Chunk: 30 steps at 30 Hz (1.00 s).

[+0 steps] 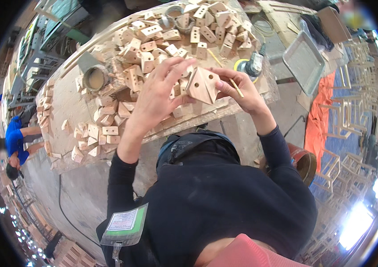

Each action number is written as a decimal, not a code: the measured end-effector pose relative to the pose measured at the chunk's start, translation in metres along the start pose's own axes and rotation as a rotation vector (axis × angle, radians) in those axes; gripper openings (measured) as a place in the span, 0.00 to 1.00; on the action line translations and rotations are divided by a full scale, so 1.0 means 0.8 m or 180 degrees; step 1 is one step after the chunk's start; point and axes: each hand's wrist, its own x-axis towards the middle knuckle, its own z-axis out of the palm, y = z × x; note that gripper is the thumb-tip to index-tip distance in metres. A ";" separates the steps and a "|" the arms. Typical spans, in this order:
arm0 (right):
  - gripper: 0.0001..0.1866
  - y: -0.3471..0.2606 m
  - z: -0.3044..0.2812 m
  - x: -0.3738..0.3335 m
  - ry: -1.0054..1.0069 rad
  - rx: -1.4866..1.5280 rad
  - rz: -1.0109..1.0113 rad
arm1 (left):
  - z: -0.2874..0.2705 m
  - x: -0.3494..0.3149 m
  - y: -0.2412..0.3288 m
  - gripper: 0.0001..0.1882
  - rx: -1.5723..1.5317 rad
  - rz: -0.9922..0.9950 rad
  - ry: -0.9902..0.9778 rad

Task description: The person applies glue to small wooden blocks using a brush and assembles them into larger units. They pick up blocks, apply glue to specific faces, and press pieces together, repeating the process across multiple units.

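Pale wooden block (201, 89), smooth-faced and wedge-sided, sits up between your hands, above the near edge of the table and clear of the pile. Two round, dark holes show in it, one on each side of a straight line; you cannot tell whether that line is an edge or a seam between two pieces.

Your right hand (244, 92) pinches the block at its right side, thumb on the near face, with a thin yellowish stick (236, 88) lying across the fingers. Your left hand (155, 95) curves around the left side, fingers spread and thumb near the lower edge; how firmly it grips, you cannot tell.

Beyond your hands, many drilled wooden pieces (152, 31), angular and light-grained, lie heaped on the dusty, rough-edged table (60, 133). Left of your left hand stands a round container (105, 80) with tan contents. Past your right hand lies a dark power tool (254, 64) with a yellow-rimmed round base.

Farther right are a shallow grey tray (304, 62), a wrinkled orange sheet (319, 113) and slender bare-wood frames (347, 115).
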 end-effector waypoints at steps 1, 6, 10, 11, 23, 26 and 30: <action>0.25 -0.003 -0.010 -0.004 -0.0200 -0.0054 0.0093 | -0.001 0.010 0.010 0.43 0.0076 0.0274 -0.0198; 0.27 0.015 -0.068 -0.020 -0.0524 -0.0291 0.0301 | 0.053 0.034 0.025 0.43 0.0128 0.0931 -0.0867; 0.25 0.045 -0.133 -0.029 0.0380 -0.1302 0.0046 | 0.150 0.036 0.003 0.38 -0.0485 0.0275 -0.0656; 0.27 0.051 -0.159 -0.027 0.0522 -0.2194 -0.0145 | 0.183 0.027 -0.005 0.38 -0.0547 -0.0095 -0.0541; 0.37 0.105 -0.313 0.055 -0.0803 -0.4841 -0.1804 | 0.333 -0.008 -0.052 0.46 -0.0094 -0.0799 -0.0213; 0.37 0.114 -0.306 0.046 -0.0312 -0.4833 -0.1437 | 0.334 -0.012 -0.052 0.44 -0.0081 -0.0936 -0.0242; 0.33 0.117 -0.288 0.033 0.0005 -0.4371 -0.0913 | 0.339 -0.011 -0.052 0.41 -0.0008 -0.1026 -0.0281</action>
